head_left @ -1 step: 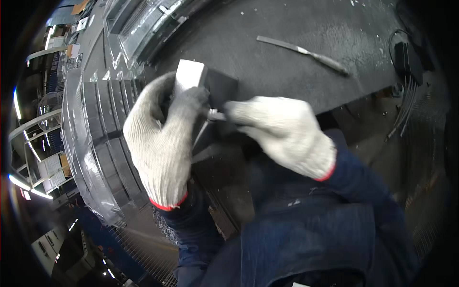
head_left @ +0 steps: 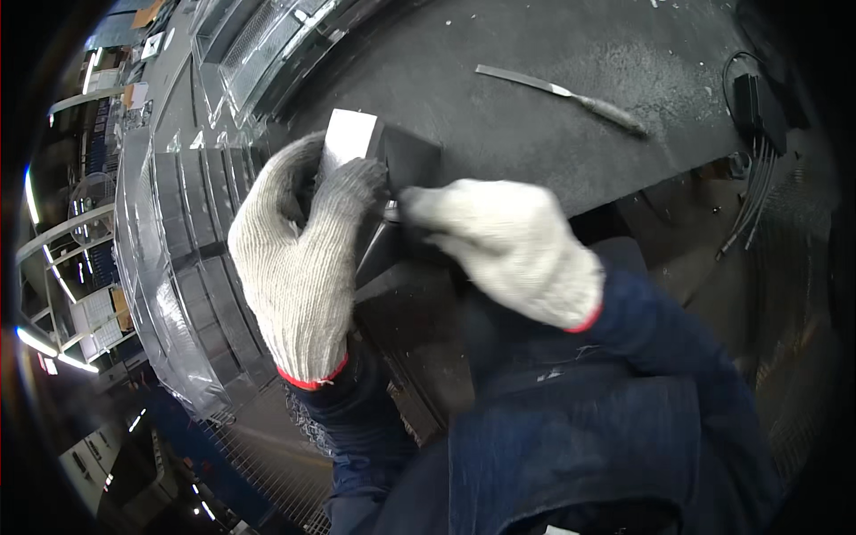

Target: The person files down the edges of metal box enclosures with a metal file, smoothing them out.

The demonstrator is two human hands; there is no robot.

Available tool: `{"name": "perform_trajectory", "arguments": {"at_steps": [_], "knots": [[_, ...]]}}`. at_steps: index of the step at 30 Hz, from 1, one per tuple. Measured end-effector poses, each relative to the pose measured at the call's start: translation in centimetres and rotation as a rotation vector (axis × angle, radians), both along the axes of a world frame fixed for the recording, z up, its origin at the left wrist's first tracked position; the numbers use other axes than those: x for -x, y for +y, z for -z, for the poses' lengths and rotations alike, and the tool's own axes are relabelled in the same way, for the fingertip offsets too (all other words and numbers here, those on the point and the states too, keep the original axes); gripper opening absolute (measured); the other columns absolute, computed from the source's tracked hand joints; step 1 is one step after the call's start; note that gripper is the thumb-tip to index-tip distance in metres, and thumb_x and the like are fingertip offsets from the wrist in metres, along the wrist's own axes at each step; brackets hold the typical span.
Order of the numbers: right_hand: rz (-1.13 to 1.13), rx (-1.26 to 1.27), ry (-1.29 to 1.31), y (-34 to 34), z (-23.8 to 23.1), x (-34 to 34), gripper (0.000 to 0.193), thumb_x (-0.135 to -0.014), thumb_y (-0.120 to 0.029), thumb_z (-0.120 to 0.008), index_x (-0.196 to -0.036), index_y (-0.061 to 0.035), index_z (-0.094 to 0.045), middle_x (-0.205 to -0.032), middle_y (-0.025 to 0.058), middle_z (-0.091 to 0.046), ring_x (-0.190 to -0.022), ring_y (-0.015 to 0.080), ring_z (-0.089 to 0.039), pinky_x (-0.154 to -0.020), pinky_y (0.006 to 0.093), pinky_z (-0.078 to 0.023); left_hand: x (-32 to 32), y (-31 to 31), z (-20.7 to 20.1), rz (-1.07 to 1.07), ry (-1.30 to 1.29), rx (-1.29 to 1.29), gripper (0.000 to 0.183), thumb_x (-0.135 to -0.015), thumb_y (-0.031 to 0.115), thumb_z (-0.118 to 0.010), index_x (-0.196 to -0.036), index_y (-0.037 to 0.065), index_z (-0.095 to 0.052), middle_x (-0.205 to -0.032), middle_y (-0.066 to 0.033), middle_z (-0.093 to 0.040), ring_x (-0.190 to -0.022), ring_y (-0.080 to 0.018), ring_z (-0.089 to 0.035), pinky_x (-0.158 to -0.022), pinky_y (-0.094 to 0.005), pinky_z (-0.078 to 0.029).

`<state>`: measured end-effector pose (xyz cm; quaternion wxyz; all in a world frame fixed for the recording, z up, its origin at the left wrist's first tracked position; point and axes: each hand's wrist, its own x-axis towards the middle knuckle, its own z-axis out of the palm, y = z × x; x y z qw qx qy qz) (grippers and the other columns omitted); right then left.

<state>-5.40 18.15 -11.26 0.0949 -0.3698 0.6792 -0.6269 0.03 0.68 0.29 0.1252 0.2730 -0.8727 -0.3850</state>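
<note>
My left hand, in a white knit glove with dark fingertips and a red cuff, wraps round a block-shaped metal part. The part has a bright silver face and dark grey sides. Against its right side is my right hand, gloved alike and slightly blurred. Its fingers are pinched on a small shiny metal piece, mostly hidden by the fingertips, so I cannot tell its kind. Beyond the hands, a flat hand file with a grey handle lies on the dark worktable.
On the left stands a row of grey metal profiles wrapped in clear film. Film-covered trays stand at the far left of the table. At the right edge are a black box and several hanging cables.
My right hand has shifted left, closer to the metal part. The left hand and the part have barely moved.
</note>
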Motion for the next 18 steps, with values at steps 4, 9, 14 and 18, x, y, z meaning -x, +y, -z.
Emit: {"name": "perform_trajectory", "arguments": {"at_steps": [4,9,14,18], "knots": [[-0.028,0.196,-0.461,-0.1,-0.6,-1.4,0.033,-0.102,0.005,-0.076,-0.135,0.0033,-0.077,-0.12,0.0185,-0.085,-0.098,0.0237,-0.084,-0.086,0.035,-0.068,-0.2,0.8,-0.1,-0.018,0.036,-0.164,0.043,-0.098,0.015,-0.086,-0.133,-0.009,-0.078,-0.113,-0.0168,-0.084,-0.101,-0.0188,-0.078,-0.093,-0.0335,-0.062],[-0.024,0.22,-0.841,-0.9,-1.2,-1.7,0.022,-0.11,0.004,-0.068,-0.13,0.0099,-0.076,-0.115,0.0144,-0.086,-0.096,0.016,-0.081,-0.084,0.0303,-0.067,-0.1,0.8,-0.1,0.026,0.035,-0.044,0.042,-0.098,0.015,-0.087,-0.132,-0.009,-0.078,-0.109,-0.017,-0.084,-0.095,-0.0189,-0.08,-0.088,-0.0324,-0.063],[-0.088,0.366,-1.123,0.2,-2.4,-2.1,0.027,-0.114,-0.001,-0.064,-0.137,0.0134,-0.06,-0.122,0.0233,-0.079,-0.092,0.0206,-0.079,-0.081,0.0342,-0.068,-0.5,0.1,0.6,0.029,0.087,-0.065,0.042,-0.098,0.018,-0.087,-0.131,-0.008,-0.079,-0.107,-0.0168,-0.084,-0.096,-0.0191,-0.079,-0.087,-0.0335,-0.063],[-0.138,0.475,-1.278,0.7,-1.5,-2.0,0.034,-0.115,-0.001,-0.06,-0.143,0.0154,-0.049,-0.119,0.0234,-0.073,-0.094,0.0197,-0.074,-0.08,0.0333,-0.066,-0.3,0.5,0.3,0.068,0.083,0.044,0.046,-0.098,0.022,-0.087,-0.131,-0.009,-0.079,-0.11,-0.0172,-0.084,-0.098,-0.0209,-0.079,-0.089,-0.0351,-0.063]]}}
